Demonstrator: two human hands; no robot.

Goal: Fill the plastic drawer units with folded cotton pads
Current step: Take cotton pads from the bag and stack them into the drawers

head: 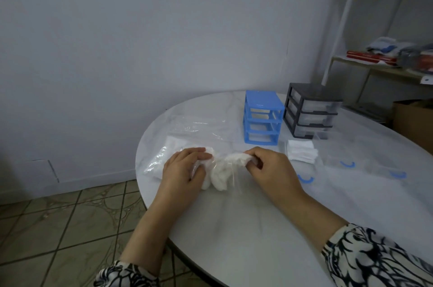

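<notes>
Across the round white bench (269, 228), near its far edge: blue drawer unit (263, 120) with all three slots bare, and just right of it black drawer unit (309, 111) with three clear drawers pushed in. Toward the left edge, flat clear plastic bag (199, 127), with a second bag of white pads (159, 160) nearer the rim. Nearer the front, around mid-bench, clear bag of cotton (222, 171) bunched up between both hands. Left hand (182, 169) clenched on its left end, fingers curled round plastic and cotton. Right hand (267, 167) pinching its right end, fingertips bent inward over the white wad. Just right of the right hand, in front of the black unit, small stack of folded cotton pads (302, 152). Farther right, clear drawers with blue curved handles (348, 164) lying on the bench, edges hard to make out.
</notes>
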